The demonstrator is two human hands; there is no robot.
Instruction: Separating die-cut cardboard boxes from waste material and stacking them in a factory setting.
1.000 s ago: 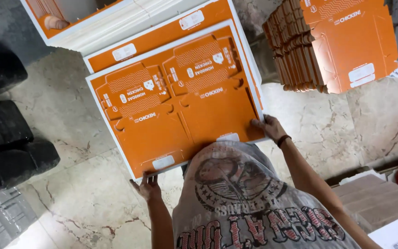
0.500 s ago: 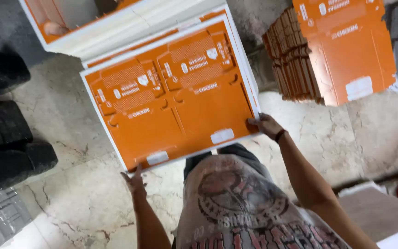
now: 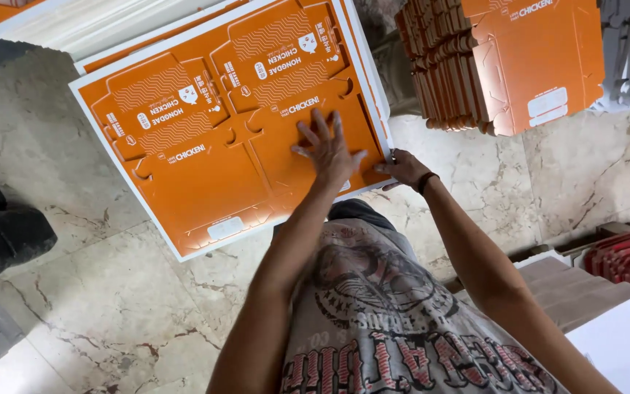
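A large orange printed cardboard sheet (image 3: 205, 153), white-edged and die-cut with flat box shapes, lies on the marble floor (image 3: 96, 306) directly ahead of the person, atop a stack of similar sheets (image 3: 111, 33). The left hand (image 3: 328, 149) presses flat on the sheet's near right part, fingers spread wide, palm down, gripping nothing. Just to its right, the right hand (image 3: 404, 168), a dark band at the wrist, curls over the sheet's near right corner, fingers bent onto the edge. Farther right, a pile of punched-out orange box blanks (image 3: 504, 62) rests on the floor, well apart from both hands.
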